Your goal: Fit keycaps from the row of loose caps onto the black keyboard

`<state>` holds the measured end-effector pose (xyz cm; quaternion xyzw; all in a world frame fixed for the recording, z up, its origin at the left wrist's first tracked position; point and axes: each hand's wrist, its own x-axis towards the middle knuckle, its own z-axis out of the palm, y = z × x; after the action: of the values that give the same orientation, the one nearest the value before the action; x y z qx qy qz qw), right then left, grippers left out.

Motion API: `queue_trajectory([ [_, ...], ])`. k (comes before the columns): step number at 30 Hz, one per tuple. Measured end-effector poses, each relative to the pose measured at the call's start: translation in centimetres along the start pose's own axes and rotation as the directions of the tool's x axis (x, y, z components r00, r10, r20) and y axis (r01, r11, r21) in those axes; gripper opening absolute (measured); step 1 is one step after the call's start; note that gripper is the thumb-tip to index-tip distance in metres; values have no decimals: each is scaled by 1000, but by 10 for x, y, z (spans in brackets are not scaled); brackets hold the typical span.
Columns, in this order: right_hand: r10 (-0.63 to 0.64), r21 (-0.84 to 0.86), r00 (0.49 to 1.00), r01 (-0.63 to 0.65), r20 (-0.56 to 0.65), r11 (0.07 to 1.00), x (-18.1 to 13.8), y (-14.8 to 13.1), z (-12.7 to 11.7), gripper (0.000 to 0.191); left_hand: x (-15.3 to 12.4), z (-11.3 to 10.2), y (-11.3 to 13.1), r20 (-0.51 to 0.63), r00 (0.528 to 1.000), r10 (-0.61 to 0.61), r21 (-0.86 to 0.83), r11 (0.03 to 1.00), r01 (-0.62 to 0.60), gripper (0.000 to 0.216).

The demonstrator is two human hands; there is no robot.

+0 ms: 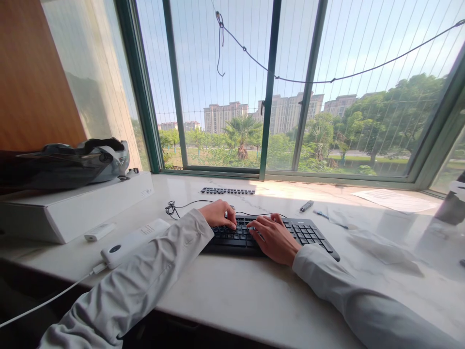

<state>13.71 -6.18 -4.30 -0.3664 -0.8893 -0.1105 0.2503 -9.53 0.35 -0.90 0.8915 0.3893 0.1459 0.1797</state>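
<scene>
From my station I see the keyboard (241,237) on the desk (225,286). My right hand (273,237) has its fingers spread over the keys; my left hand (219,213) is curled, pinching what I cannot tell. Rows of keycaps (228,191) lie behind, a power bank (127,246) beside my left sleeve (152,271), clear plastic (385,247) to the right.

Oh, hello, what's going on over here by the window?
A person has both bare hands at a black keyboard on the pale marbled counter. The left hand has its thumb and fingers close together over the keys; whether it grips anything is too small to tell. The right hand lies over the middle of the keyboard, fingers spread. Beyond them, toward the window, small dark pieces that look like keycaps sit in neat rows.
</scene>
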Motion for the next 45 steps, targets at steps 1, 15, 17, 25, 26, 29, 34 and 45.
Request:
queue_trajectory([
  [1, 1, -3, 1000, -1, 0, 1000, 0, 0, 0, 26, 0, 0, -1, 2, 1000, -7, -19, 1000, 7, 26],
  [15, -249, -211, 966, 258, 68, 943, 1, -6, -6, 22, 4, 5, -18, 35, 997, -62, -171, 983, 67, 32],
  [17, -286, -251, 953, 303, 101, 919, 7, -8, -10, 21, 5, 5, -18, 36, 996, -84, -184, 979, 89, 32],
  [25, -118, -247, 993, 115, 4, 962, 29, -22, -8, 25, 3, 6, -19, 49, 989, -142, -256, 955, 150, 38],
  [26, -114, -243, 993, 112, 4, 964, 29, -24, -6, 26, 3, 6, -19, 47, 988, -150, -254, 954, 157, 38],
  [29, -156, -238, 987, 161, 40, 958, 27, -29, -2, 27, 2, 6, -21, 43, 986, -162, -258, 952, 168, 40],
  [34, -161, -212, 985, 170, 62, 962, 24, -31, 0, 30, 3, 6, -22, 49, 979, -196, -258, 945, 202, 43],
  [45, -227, -229, 973, 230, 39, 946, 24, -28, 3, 32, 6, 5, -20, 108, 962, -252, -224, 936, 271, 54],
])
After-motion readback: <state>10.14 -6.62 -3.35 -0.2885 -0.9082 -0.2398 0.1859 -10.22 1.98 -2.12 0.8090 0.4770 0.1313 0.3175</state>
